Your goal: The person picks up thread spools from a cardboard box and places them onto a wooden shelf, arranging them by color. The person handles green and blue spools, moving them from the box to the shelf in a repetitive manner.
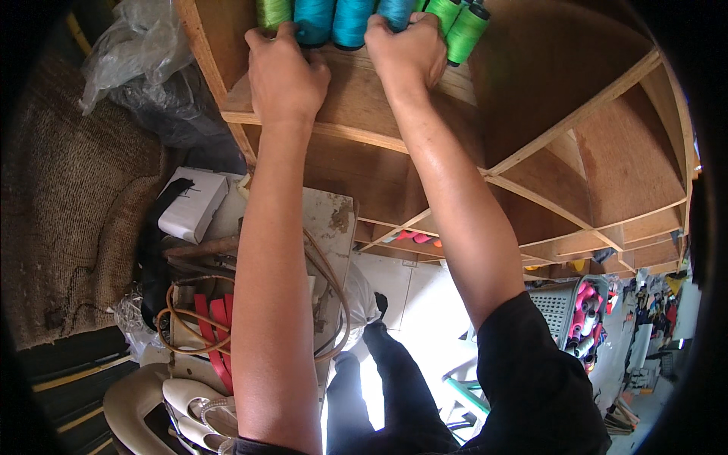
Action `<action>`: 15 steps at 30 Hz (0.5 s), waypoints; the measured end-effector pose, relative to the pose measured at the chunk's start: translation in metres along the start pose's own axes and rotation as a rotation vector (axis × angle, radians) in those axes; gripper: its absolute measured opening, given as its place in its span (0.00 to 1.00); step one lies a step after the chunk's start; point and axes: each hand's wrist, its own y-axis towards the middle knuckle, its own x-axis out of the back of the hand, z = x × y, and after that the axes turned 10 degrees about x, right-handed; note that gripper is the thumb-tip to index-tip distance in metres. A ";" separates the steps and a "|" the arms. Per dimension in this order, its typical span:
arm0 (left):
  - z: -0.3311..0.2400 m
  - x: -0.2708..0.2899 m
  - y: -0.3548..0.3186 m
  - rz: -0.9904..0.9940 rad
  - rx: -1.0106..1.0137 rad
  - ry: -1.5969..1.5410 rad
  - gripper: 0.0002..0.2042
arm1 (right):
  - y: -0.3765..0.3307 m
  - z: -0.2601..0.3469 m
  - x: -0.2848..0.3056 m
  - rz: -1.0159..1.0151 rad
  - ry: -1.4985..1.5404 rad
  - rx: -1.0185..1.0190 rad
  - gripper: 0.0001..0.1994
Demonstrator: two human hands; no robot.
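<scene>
Spools of thread stand in a row on a wooden shelf compartment at the top of the view. My left hand [287, 80] is closed around the lower end of a lime-green spool [274, 14], beside a dark teal spool [313, 21]. A bright blue spool [352, 23] stands between my hands, touched by neither as far as I can see. My right hand [409, 54] grips the base of a lighter blue spool [396, 12]. To its right, green spools [465, 34] lean at a tilt. The spools' tops are cut off by the frame's edge.
Wooden shelf dividers [561, 114] form more compartments to the right and below. At left are plastic bags [140, 53], a white box [193, 206], red strips [220, 334] and pale shoes [189, 402]. A grey basket [552, 307] with spools stands at lower right.
</scene>
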 end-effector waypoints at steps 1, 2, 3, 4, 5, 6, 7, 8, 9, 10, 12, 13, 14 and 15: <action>-0.001 0.000 -0.001 0.011 0.011 -0.003 0.22 | -0.001 -0.001 0.000 0.026 -0.014 0.005 0.25; -0.002 0.001 -0.001 0.021 0.022 -0.006 0.22 | -0.001 -0.003 0.000 0.052 -0.028 0.011 0.26; -0.002 0.001 -0.002 0.032 0.034 -0.009 0.22 | -0.002 -0.004 -0.001 0.078 -0.042 0.016 0.27; -0.003 0.003 -0.002 0.033 0.043 -0.009 0.22 | -0.002 -0.002 0.000 0.095 -0.041 0.007 0.28; -0.004 0.004 -0.002 0.033 0.053 -0.009 0.22 | -0.003 0.001 0.002 0.112 -0.040 -0.003 0.29; -0.004 0.005 -0.002 0.034 0.062 -0.009 0.21 | -0.004 0.004 0.002 0.128 -0.039 -0.012 0.30; -0.005 0.005 -0.002 0.020 0.075 -0.032 0.20 | -0.004 0.004 0.001 0.069 -0.058 -0.009 0.29; -0.007 0.004 -0.001 0.006 0.087 -0.054 0.19 | -0.005 0.004 -0.002 0.009 -0.077 -0.005 0.28; -0.008 0.003 -0.001 -0.008 0.099 -0.079 0.19 | -0.004 0.004 -0.002 -0.052 -0.096 -0.001 0.27; -0.007 0.002 -0.001 -0.036 0.059 -0.077 0.18 | -0.002 0.002 0.000 -0.143 -0.078 0.065 0.25; -0.008 -0.003 -0.001 -0.091 -0.023 -0.083 0.16 | 0.004 -0.004 0.010 -0.329 -0.048 0.200 0.21; -0.007 -0.003 -0.001 -0.089 -0.086 -0.054 0.17 | 0.000 -0.006 0.021 -0.323 0.092 0.273 0.20; -0.008 -0.007 -0.003 -0.082 -0.147 -0.038 0.17 | -0.010 -0.013 0.045 -0.318 0.220 0.352 0.19; -0.001 -0.006 -0.005 -0.075 -0.206 0.006 0.17 | -0.032 -0.015 0.062 -0.302 0.369 0.413 0.18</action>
